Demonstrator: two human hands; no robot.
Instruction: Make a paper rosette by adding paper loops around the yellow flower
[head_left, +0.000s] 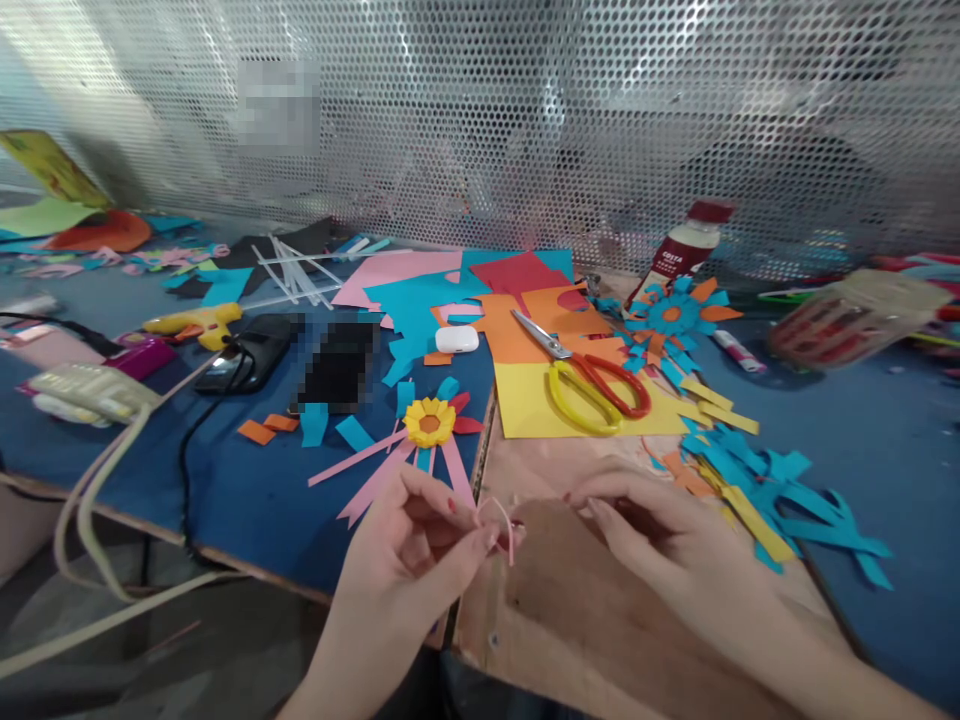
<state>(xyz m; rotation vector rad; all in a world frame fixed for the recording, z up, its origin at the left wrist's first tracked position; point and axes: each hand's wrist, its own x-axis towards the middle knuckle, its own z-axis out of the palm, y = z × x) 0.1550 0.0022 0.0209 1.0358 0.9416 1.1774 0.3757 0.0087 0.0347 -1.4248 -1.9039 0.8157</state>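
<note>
The left hand point(487, 530) pinches a pink strip point(511, 545), apparently mid-shaping, needing gentleness; at three o'clock, the right hand point(664, 530) has an unclear hold.

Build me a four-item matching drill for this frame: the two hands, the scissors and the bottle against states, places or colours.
1. left hand
2. right hand
3. scissors
4. bottle

A. lying on orange paper and yellow paper
B. half-curled, clear of the strip
C. dark red cap
D. pinching a thin pink strip

Pairs: 1-D, 2-B, 3-A, 4-C
</note>
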